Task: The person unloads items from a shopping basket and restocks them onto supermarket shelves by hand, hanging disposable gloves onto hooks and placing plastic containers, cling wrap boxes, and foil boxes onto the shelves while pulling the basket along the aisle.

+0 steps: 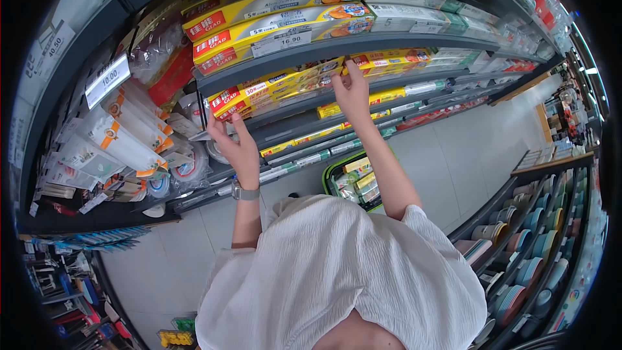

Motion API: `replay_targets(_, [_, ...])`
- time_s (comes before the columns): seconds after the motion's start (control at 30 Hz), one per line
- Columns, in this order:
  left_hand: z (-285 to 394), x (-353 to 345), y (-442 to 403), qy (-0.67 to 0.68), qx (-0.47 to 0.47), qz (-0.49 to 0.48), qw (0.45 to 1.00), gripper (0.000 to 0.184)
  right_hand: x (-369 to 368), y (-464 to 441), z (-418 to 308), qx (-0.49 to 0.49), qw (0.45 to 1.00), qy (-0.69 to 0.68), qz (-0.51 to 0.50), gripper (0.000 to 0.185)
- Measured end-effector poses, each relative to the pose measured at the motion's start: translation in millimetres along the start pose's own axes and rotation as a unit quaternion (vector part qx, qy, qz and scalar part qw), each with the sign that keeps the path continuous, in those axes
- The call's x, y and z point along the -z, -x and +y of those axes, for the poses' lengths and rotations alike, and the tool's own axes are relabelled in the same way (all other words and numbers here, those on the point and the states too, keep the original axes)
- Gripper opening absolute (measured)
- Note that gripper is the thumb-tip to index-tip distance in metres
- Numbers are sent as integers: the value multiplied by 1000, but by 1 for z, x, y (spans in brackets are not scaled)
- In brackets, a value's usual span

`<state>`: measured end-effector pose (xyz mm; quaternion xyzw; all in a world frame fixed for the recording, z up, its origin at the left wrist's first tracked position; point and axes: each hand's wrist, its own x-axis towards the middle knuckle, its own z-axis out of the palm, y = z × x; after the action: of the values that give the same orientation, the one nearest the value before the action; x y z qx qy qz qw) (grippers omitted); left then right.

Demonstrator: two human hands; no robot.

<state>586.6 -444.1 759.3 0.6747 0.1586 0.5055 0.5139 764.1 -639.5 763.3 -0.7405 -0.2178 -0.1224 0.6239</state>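
A long yellow GLAD box (275, 89) with a red end lies level at the front of the second shelf. My left hand (234, 146), with a watch on its wrist, grips the red left end, thumb on the near face and fingers around the end. At the box's right end, my right hand (351, 87) has its fingers bent round the corner. Just above, yellow and grey aluminum foil boxes (278, 19) are stacked on the upper shelf behind a 16.90 price tag (282, 41).
A green-rimmed basket (328, 183) with packages stands on the floor below. Bagged goods (120, 131) hang at the left beside a 10.00 tag (107, 80). Shelves of bowls (512, 301) stand at the lower right, and more boxed rolls (414, 18) lie to the upper right.
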Motion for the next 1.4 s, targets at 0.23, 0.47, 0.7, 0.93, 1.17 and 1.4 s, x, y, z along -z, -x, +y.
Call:
replay_targets(0.23, [-10,5,-6,-112,-43,-34,992,65,-2,9,-5,-3,999,42,6,52])
replay_targets(0.47, [-21,11,-20,-130,-33,-67,989,65,-1,22,-12,-45,999,-19,-2,67])
replay_targets(0.7, [-17,7,-20,-121,-22,-88,988,72,2,23,-19,-66,998,-4,-12,73])
replay_targets(0.93, [-15,9,-22,-119,-28,-104,987,74,0,24,-18,-47,998,37,-1,76])
replay_targets(1.17, [-18,11,-22,-134,-35,-111,984,77,8,24,-35,-119,992,11,-41,78])
replay_targets(1.4, [-5,15,-19,-120,-20,-90,988,74,6,32,-36,28,998,56,24,74])
